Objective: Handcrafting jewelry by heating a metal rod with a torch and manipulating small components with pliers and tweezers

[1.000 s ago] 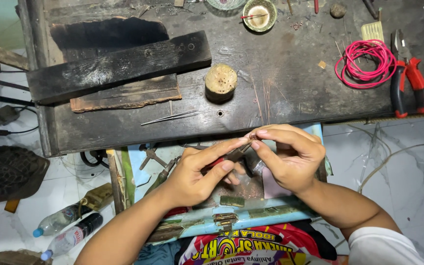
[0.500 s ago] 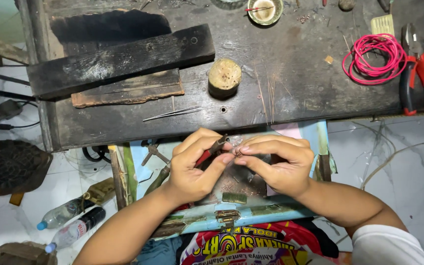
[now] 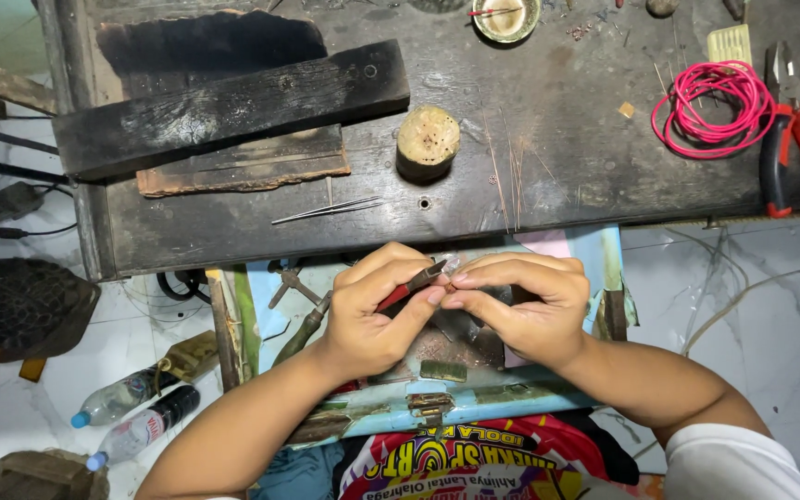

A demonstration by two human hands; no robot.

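My left hand grips small pliers with red handles, jaws pointing right toward my other hand. My right hand pinches a tiny piece between thumb and forefinger, right at the plier tips; the piece is too small to make out. Both hands meet over an open light-blue drawer just below the front edge of a dark wooden workbench.
On the bench lie a black wooden beam, a short wooden cylinder, tweezers, a pink wire coil, red-handled pliers and a small bowl. Two plastic bottles lie on the marble floor at left.
My hands have drawn closer together and lowered slightly. The plier tips now meet the small piece in my right fingers. The view shifted a little toward the bench.
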